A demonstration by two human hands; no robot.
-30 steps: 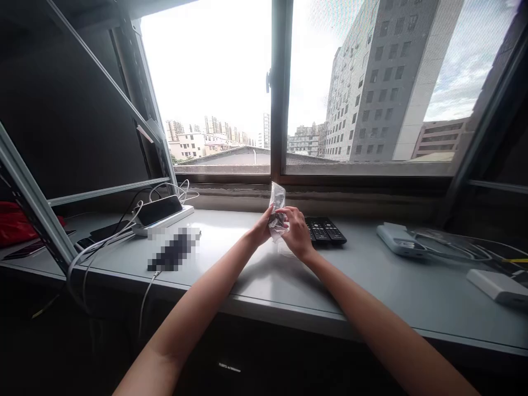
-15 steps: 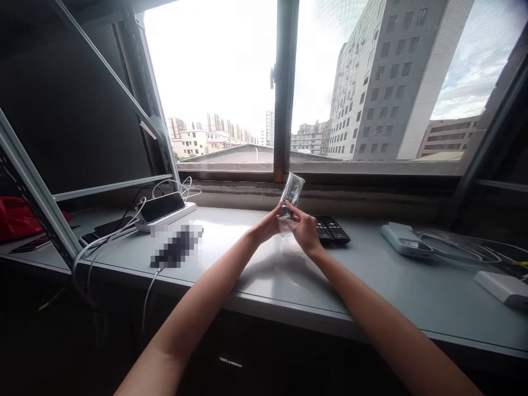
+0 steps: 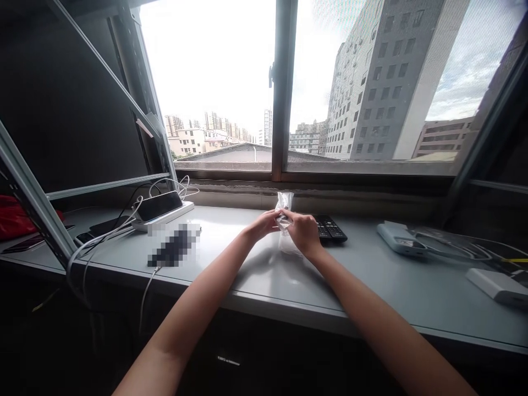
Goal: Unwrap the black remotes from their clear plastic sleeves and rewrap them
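A clear plastic bag [image 3: 285, 199] is held up over the middle of the desk, between both hands. Something small and dark shows through it near the fingers, too hidden to name. My left hand [image 3: 264, 224] is closed on the bag's left side, thumb and fingers pinching it. From the right, my right hand [image 3: 306, 234] grips the same bag, its fingers curled. The loose lower part of the bag hangs below the fingers. Just behind and right of my right hand lie black remote controls [image 3: 332, 230] with rows of buttons.
On the grey desk [image 3: 264, 286], a dark pixelated object [image 3: 173, 247] with a white cable lies left. Behind it stands a white power strip [image 3: 165, 216] with cables. A pale blue device [image 3: 400, 239] and a white box [image 3: 495, 285] sit right. Metal shelf posts rise left.
Both hands have lowered the plastic bag a little, and its top now reaches less high. My right fingers have curled further over it. The view has shifted slightly.
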